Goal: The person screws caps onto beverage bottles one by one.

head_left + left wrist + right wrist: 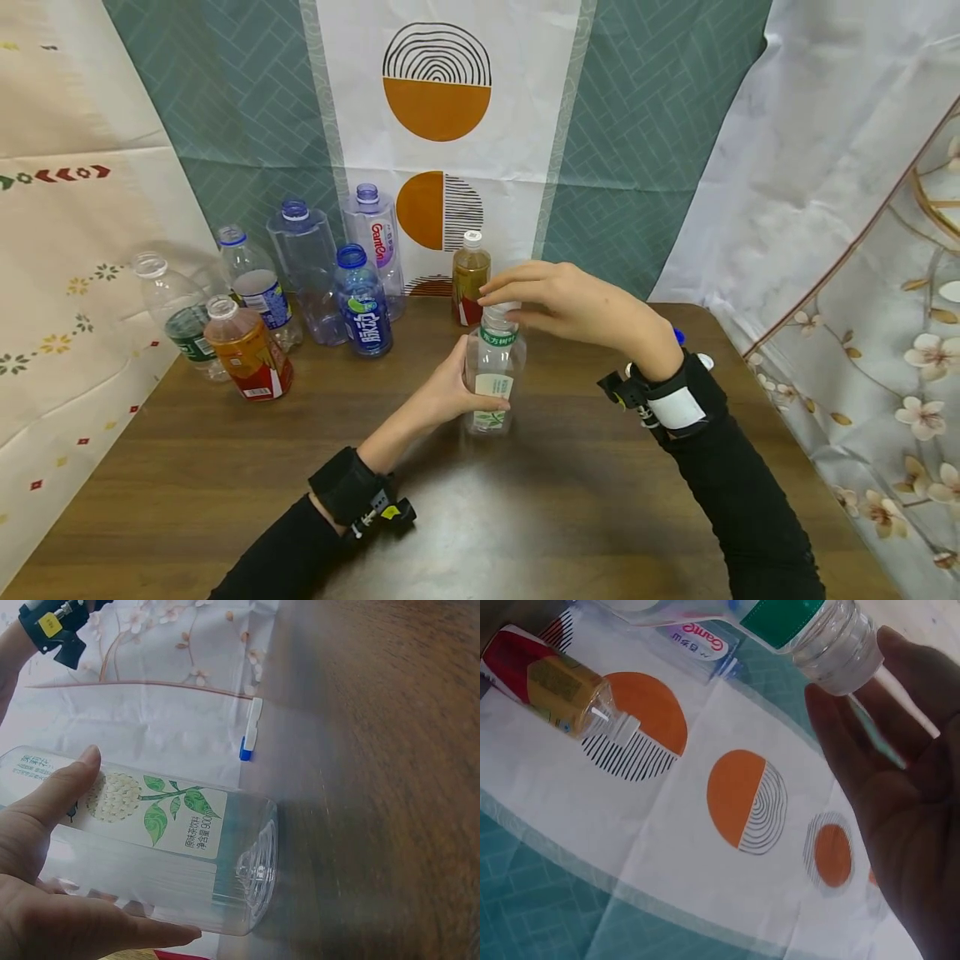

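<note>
The left hand (441, 389) gripped a tea bottle (495, 367), which could topple if the right hand (579, 304), fingers half-spread, hold unclear, pushed sideways.

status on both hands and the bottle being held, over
Left hand gripping upright Oriental Leaf tea bottle. Right hand at its top, contact unclear. Nothing seen in the way; amber drink bottle stands behind.

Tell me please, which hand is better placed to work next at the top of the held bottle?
Probably the right hand: it is at the top of the held bottle, while the left hand grips the bottle's body lower down and seems better for steadying.
</note>
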Available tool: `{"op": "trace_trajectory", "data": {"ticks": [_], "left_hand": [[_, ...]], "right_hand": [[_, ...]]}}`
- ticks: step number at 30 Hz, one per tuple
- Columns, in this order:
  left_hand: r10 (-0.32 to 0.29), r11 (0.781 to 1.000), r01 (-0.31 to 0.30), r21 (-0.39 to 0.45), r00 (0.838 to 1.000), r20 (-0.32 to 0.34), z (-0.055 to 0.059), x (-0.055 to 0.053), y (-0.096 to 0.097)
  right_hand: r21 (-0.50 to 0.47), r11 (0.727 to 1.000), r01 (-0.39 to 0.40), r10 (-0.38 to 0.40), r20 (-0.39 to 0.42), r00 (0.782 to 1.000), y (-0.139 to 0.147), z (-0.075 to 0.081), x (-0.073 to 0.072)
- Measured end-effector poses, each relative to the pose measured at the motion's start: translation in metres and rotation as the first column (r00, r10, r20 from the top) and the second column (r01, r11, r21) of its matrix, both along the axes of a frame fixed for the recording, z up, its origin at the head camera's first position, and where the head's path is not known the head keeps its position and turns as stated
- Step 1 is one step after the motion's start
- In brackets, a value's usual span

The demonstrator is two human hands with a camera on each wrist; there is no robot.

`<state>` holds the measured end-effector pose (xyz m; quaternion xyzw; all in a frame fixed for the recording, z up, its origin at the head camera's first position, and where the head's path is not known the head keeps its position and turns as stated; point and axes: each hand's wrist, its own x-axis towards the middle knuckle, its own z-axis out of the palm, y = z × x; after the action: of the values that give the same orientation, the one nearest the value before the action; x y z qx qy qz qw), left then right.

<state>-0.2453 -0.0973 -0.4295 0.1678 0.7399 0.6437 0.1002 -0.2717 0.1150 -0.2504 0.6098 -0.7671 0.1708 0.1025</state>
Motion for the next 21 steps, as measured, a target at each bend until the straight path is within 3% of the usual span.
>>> {"op": "trace_trajectory", "data": {"ticks": [4, 8, 11, 16, 21], "left_hand": [[0.009, 1.0, -0.009, -0.006, 1.0, 0.001, -0.001, 0.0, 0.0], [0.0, 1.0, 0.0, -0.006, 1.0, 0.0, -0.001, 0.0, 0.001], [-0.015, 1.0, 0.015, -0.006, 1.0, -0.005, 0.0, 0.0, 0.002], [-0.018, 1.0, 0.018, -0.013, 1.0, -0.008, 0.001, 0.001, 0.002], [-0.008, 1.0, 0.008, -0.004, 1.0, 0.005, 0.001, 0.001, -0.001]], "right_hand": [[-0.002, 0.991, 0.134, -0.134, -0.031, 0.991, -0.009, 0.001, 0.006], [-0.007, 0.961, 0.277, -0.277, -0.041, 0.96, -0.016, 0.001, 0.014], [0.001, 0.943, 0.333, -0.333, -0.027, 0.942, -0.018, 0.002, 0.018], [0.02, 0.946, 0.325, -0.324, -0.029, 0.946, -0.019, 0.005, 0.02], [0.126, 0.971, 0.204, -0.203, -0.024, 0.979, -0.019, 0.017, 0.014]]}}
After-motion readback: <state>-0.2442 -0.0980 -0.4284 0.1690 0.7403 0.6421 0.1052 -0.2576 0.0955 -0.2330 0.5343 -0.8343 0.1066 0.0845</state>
